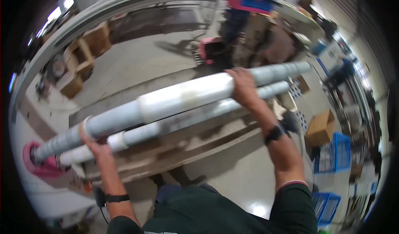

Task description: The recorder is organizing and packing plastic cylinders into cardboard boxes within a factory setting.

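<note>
Nearest the body, the left hand [92,144] wraps around the near-left part of the long grey-and-white wrapped roll [174,103], fingers curled over the top in a closed grip. Just below that roll and touching it lies a second, thinner grey-and-white roll [183,119], parallel to it; whether the left hand also bears on this one I cannot tell. Both rolls rest on a worn wooden surface [195,144], whose near edge runs in front of the person's dark green shirt [216,213].

The long axis of the upper roll runs from lower left to upper right. The right hand [243,86] closes over it past its white middle wrap, arm stretched out, so the left hand sits nearer the body and the right farther along.

At the roll's left end sits a pink holder [35,165]. Its right end juts free over open concrete floor [137,63]. Farther right stand a brown cardboard box [320,128] and blue crates [338,153].
</note>
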Tool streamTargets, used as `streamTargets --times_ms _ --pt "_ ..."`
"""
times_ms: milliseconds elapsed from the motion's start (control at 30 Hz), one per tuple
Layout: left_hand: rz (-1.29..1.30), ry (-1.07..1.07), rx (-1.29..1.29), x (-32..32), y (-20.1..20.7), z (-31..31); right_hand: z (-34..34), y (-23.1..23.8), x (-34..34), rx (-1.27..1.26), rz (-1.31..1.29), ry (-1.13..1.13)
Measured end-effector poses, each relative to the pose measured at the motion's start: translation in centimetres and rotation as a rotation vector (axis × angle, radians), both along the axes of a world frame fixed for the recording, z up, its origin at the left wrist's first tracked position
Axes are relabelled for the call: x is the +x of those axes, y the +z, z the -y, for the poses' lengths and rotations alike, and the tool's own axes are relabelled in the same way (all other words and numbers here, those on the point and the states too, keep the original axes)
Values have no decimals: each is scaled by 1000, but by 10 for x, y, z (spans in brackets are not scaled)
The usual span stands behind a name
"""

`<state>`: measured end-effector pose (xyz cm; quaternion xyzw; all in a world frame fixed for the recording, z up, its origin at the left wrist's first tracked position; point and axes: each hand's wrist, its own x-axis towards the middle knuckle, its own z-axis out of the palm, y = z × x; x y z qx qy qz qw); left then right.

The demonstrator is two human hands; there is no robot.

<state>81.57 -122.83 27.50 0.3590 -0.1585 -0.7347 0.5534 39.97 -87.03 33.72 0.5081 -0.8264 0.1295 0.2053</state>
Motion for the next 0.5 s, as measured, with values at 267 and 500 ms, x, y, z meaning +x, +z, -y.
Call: streamTargets --times_ms 267,500 --pt "491 250 -655 -27 11 -38 2 -27 -16 -257 -9 37" --pt "40 5 -340 -129 47 -163 -9 -49 -41 -466 -40 168"
